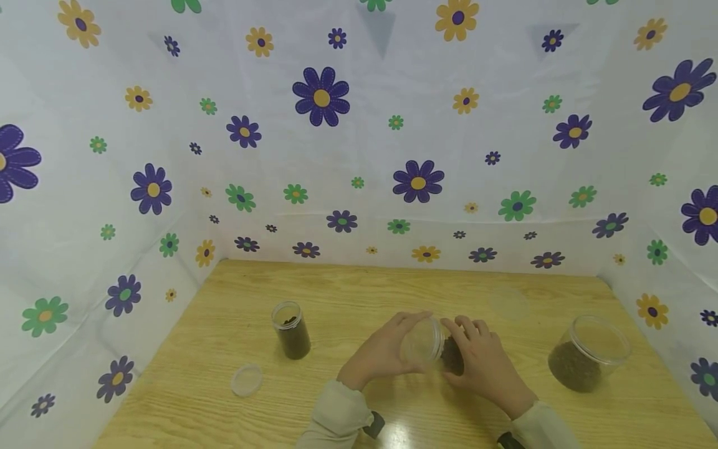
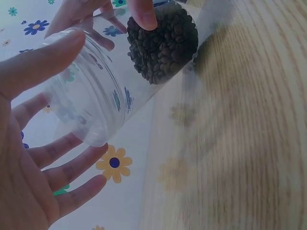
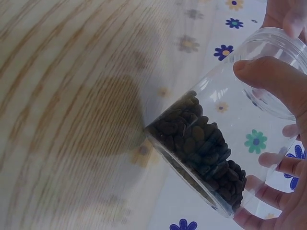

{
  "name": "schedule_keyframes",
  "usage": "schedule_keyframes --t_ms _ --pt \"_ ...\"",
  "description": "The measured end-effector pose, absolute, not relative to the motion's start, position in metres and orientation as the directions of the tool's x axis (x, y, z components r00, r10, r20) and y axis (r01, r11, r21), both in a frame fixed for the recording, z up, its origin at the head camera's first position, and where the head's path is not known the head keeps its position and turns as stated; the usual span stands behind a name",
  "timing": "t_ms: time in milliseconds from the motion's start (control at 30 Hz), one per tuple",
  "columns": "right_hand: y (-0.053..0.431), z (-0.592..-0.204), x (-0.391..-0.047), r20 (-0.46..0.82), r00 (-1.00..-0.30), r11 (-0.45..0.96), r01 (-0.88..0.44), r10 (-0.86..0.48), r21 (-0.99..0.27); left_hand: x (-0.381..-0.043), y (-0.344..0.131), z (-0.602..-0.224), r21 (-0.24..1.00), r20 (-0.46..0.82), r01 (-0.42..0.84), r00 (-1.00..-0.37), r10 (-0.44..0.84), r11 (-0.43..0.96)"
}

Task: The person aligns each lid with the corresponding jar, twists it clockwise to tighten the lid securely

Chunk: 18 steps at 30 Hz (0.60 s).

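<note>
A clear jar [image 3: 230, 100] with dark beans [image 2: 163, 45] in its bottom end lies tilted between my hands, its mouth toward the left. My right hand [image 1: 485, 365] grips the jar's body, the thumb on one side and the fingers round the other. At the mouth end, my left hand [image 1: 384, 349] holds the clear lid [image 2: 72, 91] between thumb and fingers. One bottom edge of the jar is close to the table; whether it touches, I cannot tell.
On the wooden table [image 1: 336, 293], a slim open jar [image 1: 294, 340] of dark contents stands left, with a clear lid [image 1: 247, 380] before it. A wide open jar [image 1: 578, 368], part filled, stands right. A faint clear disc [image 1: 509, 302] lies behind my right hand. Flowered cloth [image 1: 370, 149] encloses the table.
</note>
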State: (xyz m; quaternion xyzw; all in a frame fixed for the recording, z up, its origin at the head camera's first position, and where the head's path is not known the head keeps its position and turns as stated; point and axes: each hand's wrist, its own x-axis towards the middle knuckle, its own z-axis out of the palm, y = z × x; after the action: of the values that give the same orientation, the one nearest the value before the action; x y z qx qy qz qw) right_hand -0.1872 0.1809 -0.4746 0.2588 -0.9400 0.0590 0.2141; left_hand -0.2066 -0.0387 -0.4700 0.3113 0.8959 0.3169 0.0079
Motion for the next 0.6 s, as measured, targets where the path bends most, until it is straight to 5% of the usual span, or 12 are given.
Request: schedule_keyframes --t_ms 333,600 --pt "0.1804 -0.4744 -0.1869 0.437 -0.772 0.859 -0.512 -0.461 0.000 -0.2073 -0.0384 -0.4720 0.609 0.143 0.513 -0.822 0.552 0.605" --pt "0.1802 -0.4747 -0.1867 0.441 -0.771 0.860 -0.511 -0.459 0.003 -0.2083 -0.0363 -0.4733 0.550 0.237 0.625 -0.753 0.614 0.553"
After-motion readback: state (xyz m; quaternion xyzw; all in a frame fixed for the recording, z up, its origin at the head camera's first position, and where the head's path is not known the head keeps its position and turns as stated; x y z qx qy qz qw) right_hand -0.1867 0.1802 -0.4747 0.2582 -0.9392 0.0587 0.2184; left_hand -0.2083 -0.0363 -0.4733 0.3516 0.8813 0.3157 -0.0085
